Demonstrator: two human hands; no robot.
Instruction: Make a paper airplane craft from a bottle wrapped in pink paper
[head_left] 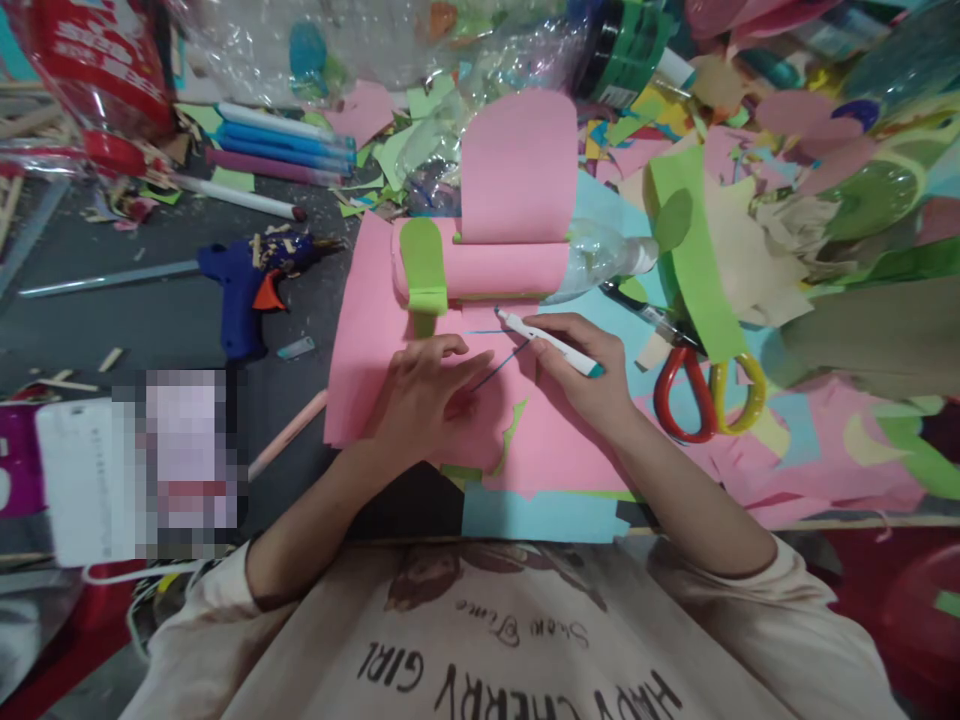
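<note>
My right hand (589, 370) grips a white marker (551, 345) with a teal end, its dark tip just above a pink paper sheet (360, 340). Two blue lines slant apart on the paper to the left of the marker. My left hand (424, 395) lies on the same sheet with its fingers spread, beside those lines. Beyond both hands a clear plastic bottle (600, 255) lies on its side, wrapped in pink paper. A rounded pink flap (520, 170) stands out from its far side, and a green strip (424, 260) crosses its left end.
Right of my right hand are scissors (682, 395) with red and yellow handles, among paper scraps. At left lie a blue glue gun (240, 290), several markers (285, 140) and a white power bank (82, 480). Plastic bottles and a red-labelled bottle (112, 70) crowd the back.
</note>
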